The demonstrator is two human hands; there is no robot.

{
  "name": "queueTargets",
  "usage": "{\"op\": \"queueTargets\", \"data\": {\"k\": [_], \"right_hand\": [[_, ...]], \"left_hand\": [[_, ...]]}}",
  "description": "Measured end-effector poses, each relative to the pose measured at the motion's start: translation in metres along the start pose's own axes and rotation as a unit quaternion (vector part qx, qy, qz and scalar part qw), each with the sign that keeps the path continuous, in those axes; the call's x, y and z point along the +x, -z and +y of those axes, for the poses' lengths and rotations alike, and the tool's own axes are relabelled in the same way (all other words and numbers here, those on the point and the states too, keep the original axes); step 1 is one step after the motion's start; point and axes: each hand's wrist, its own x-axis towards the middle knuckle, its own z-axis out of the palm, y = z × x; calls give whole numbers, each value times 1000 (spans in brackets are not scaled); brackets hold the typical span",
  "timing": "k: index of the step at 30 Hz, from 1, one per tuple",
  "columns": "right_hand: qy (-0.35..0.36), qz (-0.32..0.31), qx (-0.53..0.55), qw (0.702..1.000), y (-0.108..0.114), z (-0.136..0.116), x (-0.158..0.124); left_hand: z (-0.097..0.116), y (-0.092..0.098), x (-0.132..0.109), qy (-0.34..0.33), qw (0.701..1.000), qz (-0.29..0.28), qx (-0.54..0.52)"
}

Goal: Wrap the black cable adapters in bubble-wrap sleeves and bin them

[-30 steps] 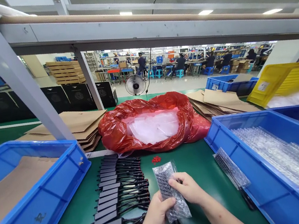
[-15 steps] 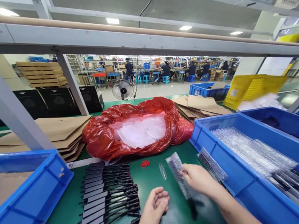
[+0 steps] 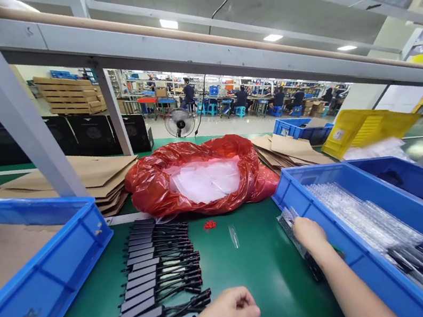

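My right hand (image 3: 309, 235) is closed on a clear bubble-wrap pouch (image 3: 288, 224) against the near wall of the right blue bin (image 3: 287, 186). A dark piece sticks out below the pouch; the palm hides the rest. Low over the green bench, my left hand (image 3: 237, 312) holds nothing, its fingers loosely bent and the thumb apart. To its left lies a row of black power adapters (image 3: 141, 295) with short cables. Small red pieces (image 3: 209, 225) and a clear plastic strip (image 3: 233, 236) rest on the bench in front of the hands.
A red plastic bag (image 3: 152, 190) with white sheets stands at the back, between stacks of brown cardboard (image 3: 72, 173). The left blue bin (image 3: 68, 247) holds cardboard. Bubble-wrapped items (image 3: 362, 214) fill the right bin. A metal frame bar (image 3: 175, 40) crosses overhead.
My right hand has carried the bubble-wrap pouch rightward to the side of the right bin. My left hand has moved down and slightly right, still without anything in it.
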Motion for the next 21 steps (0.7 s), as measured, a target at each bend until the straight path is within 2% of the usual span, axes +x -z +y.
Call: {"op": "queueTargets", "data": {"k": [3, 5, 7, 9, 11, 13, 15, 18, 21], "right_hand": [[0, 10, -8, 1000, 7, -1, -3], [1, 36, -18, 999, 15, -2, -8], [18, 91, -28, 995, 21, -8, -16], [82, 155, -21, 984, 25, -22, -27], [208, 186, 22, 960, 23, -48, -44], [355, 167, 86, 916, 18, -83, -67], [467, 122, 125, 867, 12, -121, -95], [568, 51, 91, 816, 4, -173, -134], [616, 18, 51, 786, -6, -209, -157]], "left_hand": [[5, -1, -8, 28, 995, -55, 85], [10, -1, -14, 3, 986, -53, 159], [14, -2, -17, -32, 970, -30, 238], [15, -5, -17, -57, 953, -13, 296], [11, -10, -13, -82, 939, -20, 334], [2, -16, -10, -109, 929, -38, 353], [-9, -22, -8, -122, 937, -38, 326], [-23, -27, -16, -114, 959, 6, 260], [-27, -28, -31, -102, 965, 29, 240]]}}
